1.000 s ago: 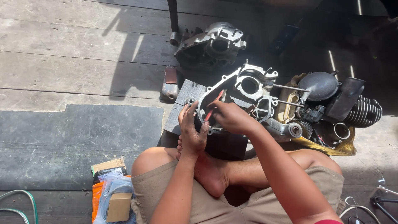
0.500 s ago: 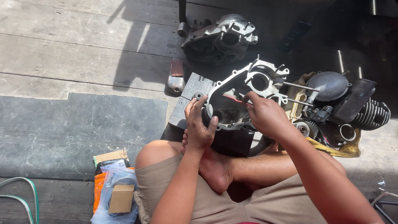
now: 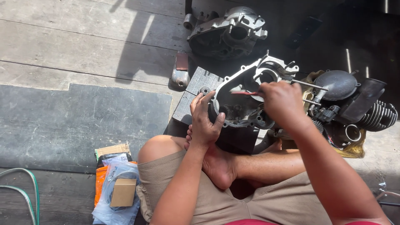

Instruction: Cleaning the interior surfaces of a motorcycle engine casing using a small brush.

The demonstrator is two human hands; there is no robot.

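left hand [image 3: 205, 121] gripping engine case [image 3: 243, 98], right hand [image 3: 283, 102] holding red tool [image 3: 243, 93] inside it

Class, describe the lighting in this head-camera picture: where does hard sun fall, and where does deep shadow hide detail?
Head view: hard sun lights the left hand, right hand and wooden floor; deep shadow at top right hides detail behind the engine; focus looks sharp.

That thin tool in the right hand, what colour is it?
Red: the thin tool, held by the right hand, shows in the head view.
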